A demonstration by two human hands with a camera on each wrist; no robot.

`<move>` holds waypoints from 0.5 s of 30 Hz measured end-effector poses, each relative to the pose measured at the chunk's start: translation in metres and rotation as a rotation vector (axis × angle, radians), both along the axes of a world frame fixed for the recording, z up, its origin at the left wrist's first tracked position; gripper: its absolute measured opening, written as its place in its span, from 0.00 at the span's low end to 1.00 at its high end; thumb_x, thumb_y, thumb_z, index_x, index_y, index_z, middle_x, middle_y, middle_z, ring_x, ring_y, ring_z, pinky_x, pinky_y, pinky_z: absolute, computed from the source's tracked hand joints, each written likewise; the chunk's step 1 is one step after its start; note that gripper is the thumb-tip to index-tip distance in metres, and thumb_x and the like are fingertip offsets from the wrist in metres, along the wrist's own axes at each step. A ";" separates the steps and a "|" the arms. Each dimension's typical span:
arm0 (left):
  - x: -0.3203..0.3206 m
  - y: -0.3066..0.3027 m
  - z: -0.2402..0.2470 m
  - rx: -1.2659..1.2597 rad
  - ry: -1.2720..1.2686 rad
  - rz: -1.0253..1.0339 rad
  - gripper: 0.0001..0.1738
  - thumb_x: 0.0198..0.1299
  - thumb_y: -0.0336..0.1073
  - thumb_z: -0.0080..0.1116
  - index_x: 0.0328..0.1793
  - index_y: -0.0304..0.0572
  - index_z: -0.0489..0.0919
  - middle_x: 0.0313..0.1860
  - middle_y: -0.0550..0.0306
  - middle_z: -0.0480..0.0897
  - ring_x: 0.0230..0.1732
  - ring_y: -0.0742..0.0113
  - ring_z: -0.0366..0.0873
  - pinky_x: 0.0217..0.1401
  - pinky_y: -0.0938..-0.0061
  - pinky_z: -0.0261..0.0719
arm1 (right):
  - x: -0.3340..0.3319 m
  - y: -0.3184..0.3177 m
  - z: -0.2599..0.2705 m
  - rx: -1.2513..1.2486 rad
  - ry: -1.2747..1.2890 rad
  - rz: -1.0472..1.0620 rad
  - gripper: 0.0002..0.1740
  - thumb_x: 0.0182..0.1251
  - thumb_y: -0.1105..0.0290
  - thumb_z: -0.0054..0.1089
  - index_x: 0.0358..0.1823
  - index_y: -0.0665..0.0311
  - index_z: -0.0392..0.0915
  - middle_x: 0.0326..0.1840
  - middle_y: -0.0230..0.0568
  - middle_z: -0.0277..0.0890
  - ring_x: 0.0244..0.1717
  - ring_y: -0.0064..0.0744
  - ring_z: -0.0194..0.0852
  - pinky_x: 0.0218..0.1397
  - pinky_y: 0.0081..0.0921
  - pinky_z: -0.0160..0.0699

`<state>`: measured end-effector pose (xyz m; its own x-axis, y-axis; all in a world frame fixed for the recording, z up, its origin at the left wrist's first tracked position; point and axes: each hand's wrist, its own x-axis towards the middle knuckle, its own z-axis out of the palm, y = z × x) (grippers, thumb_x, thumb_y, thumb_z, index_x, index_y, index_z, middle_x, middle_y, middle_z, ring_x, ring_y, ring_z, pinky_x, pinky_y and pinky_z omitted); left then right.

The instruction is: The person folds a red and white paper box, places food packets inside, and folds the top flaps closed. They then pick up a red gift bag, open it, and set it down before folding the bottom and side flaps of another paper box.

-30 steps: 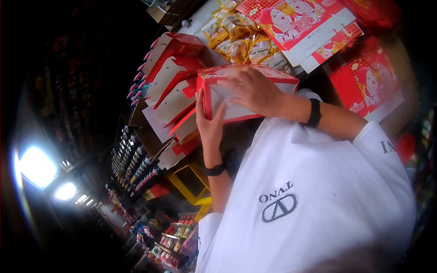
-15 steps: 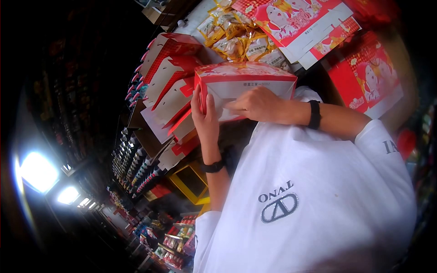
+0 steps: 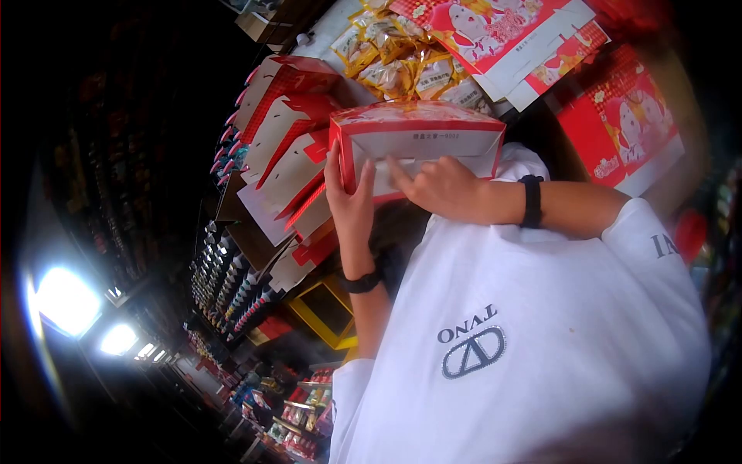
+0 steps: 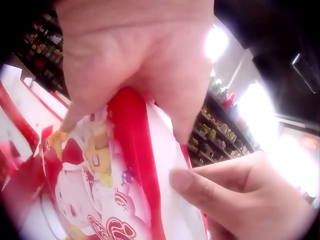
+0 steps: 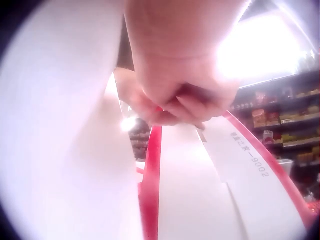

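Observation:
A red-and-white carton [image 3: 464,141] is held in front of the white shirt, its plain white side with interlocking flaps facing the person. My left hand [image 3: 352,197] grips its left end, thumb on the white side and fingers over the printed face [image 4: 77,195]. My right hand [image 3: 448,189] is at the white flaps [image 5: 182,180], index finger reaching out to the seam near the left end. The other fingers of that hand are bent, and in the left wrist view its thumb lies against the white panel.
Several opened red-and-white cartons [image 3: 282,147] stand stacked on the left. Yellow-edged snack packets [image 3: 421,69] lie behind the held carton. Flat printed cartons [image 3: 495,35] lie at upper right, another [image 3: 630,124] below. A yellow frame [image 3: 321,313] stands lower left, shelves of goods beyond.
My right hand has swept down from across the carton's white side to the flap seam, its index finger now extended. The printed line on the white side is uncovered. My left hand keeps its grip.

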<state>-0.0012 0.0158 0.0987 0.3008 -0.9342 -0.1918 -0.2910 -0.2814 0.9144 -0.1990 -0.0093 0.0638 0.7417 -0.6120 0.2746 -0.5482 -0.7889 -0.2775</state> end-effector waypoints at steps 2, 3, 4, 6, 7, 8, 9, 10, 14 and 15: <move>0.007 0.003 0.002 0.024 -0.121 -0.095 0.44 0.64 0.27 0.72 0.86 0.37 0.64 0.79 0.46 0.72 0.76 0.58 0.73 0.78 0.65 0.72 | -0.001 -0.003 -0.001 0.025 -0.012 -0.017 0.28 0.71 0.63 0.62 0.69 0.68 0.82 0.19 0.34 0.84 0.23 0.32 0.89 0.23 0.32 0.84; 0.008 0.004 0.001 0.023 -0.124 -0.110 0.46 0.63 0.26 0.73 0.86 0.38 0.63 0.80 0.46 0.70 0.77 0.58 0.72 0.79 0.65 0.71 | -0.002 -0.007 -0.001 0.052 -0.070 -0.014 0.25 0.71 0.62 0.63 0.66 0.66 0.83 0.21 0.34 0.85 0.25 0.33 0.89 0.25 0.32 0.85; 0.010 0.005 0.000 0.024 -0.128 -0.123 0.49 0.61 0.25 0.74 0.87 0.38 0.62 0.81 0.45 0.69 0.78 0.57 0.70 0.80 0.64 0.69 | -0.006 -0.013 0.000 0.080 -0.128 -0.009 0.22 0.71 0.62 0.64 0.63 0.63 0.85 0.22 0.34 0.85 0.27 0.34 0.90 0.27 0.33 0.86; 0.011 0.007 -0.001 0.025 -0.126 -0.125 0.50 0.59 0.25 0.75 0.87 0.38 0.61 0.81 0.45 0.68 0.80 0.56 0.69 0.82 0.63 0.68 | -0.008 -0.023 -0.006 0.099 -0.238 0.013 0.18 0.71 0.60 0.66 0.56 0.59 0.86 0.25 0.34 0.85 0.31 0.34 0.90 0.31 0.34 0.87; 0.010 0.007 -0.003 0.026 -0.121 -0.113 0.50 0.59 0.25 0.75 0.87 0.38 0.61 0.81 0.45 0.69 0.80 0.56 0.69 0.82 0.64 0.68 | -0.008 -0.029 -0.011 0.090 -0.291 0.029 0.16 0.71 0.58 0.67 0.53 0.58 0.86 0.27 0.34 0.84 0.34 0.35 0.90 0.33 0.35 0.87; 0.009 0.007 -0.004 0.027 -0.117 -0.102 0.50 0.60 0.25 0.75 0.87 0.38 0.61 0.81 0.46 0.69 0.80 0.56 0.68 0.82 0.64 0.68 | -0.006 -0.032 -0.015 0.082 -0.344 0.045 0.14 0.70 0.57 0.69 0.50 0.57 0.86 0.29 0.34 0.84 0.36 0.35 0.90 0.35 0.36 0.88; 0.008 0.007 -0.004 0.026 -0.111 -0.094 0.50 0.60 0.25 0.75 0.87 0.38 0.61 0.81 0.46 0.69 0.80 0.56 0.69 0.82 0.64 0.68 | -0.005 -0.030 -0.017 0.195 -0.365 -0.007 0.16 0.69 0.56 0.71 0.50 0.57 0.85 0.34 0.36 0.84 0.42 0.36 0.88 0.41 0.37 0.87; 0.006 0.006 -0.003 0.025 -0.105 -0.087 0.50 0.60 0.25 0.75 0.87 0.38 0.62 0.80 0.46 0.69 0.79 0.56 0.69 0.82 0.63 0.68 | -0.003 -0.029 -0.018 0.308 -0.384 -0.060 0.19 0.68 0.54 0.73 0.51 0.58 0.83 0.39 0.39 0.84 0.47 0.37 0.87 0.47 0.39 0.87; 0.007 0.006 -0.007 0.002 -0.140 -0.070 0.48 0.60 0.25 0.75 0.86 0.37 0.63 0.80 0.45 0.71 0.79 0.56 0.70 0.81 0.63 0.68 | -0.001 -0.039 -0.017 0.201 -0.395 -0.257 0.38 0.60 0.46 0.80 0.64 0.62 0.76 0.58 0.49 0.80 0.69 0.45 0.75 0.72 0.49 0.73; 0.009 0.006 -0.009 -0.016 -0.174 -0.080 0.48 0.61 0.25 0.75 0.86 0.38 0.63 0.77 0.45 0.73 0.75 0.57 0.73 0.76 0.64 0.73 | -0.001 -0.042 -0.018 0.175 -0.392 -0.293 0.44 0.59 0.44 0.80 0.68 0.63 0.73 0.63 0.50 0.78 0.73 0.47 0.71 0.76 0.50 0.66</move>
<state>0.0076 0.0218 0.0899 0.2530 -0.9589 -0.1287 -0.4659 -0.2374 0.8524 -0.1995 -0.0509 0.0462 0.3945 -0.8401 0.3723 -0.5674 -0.5414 -0.6204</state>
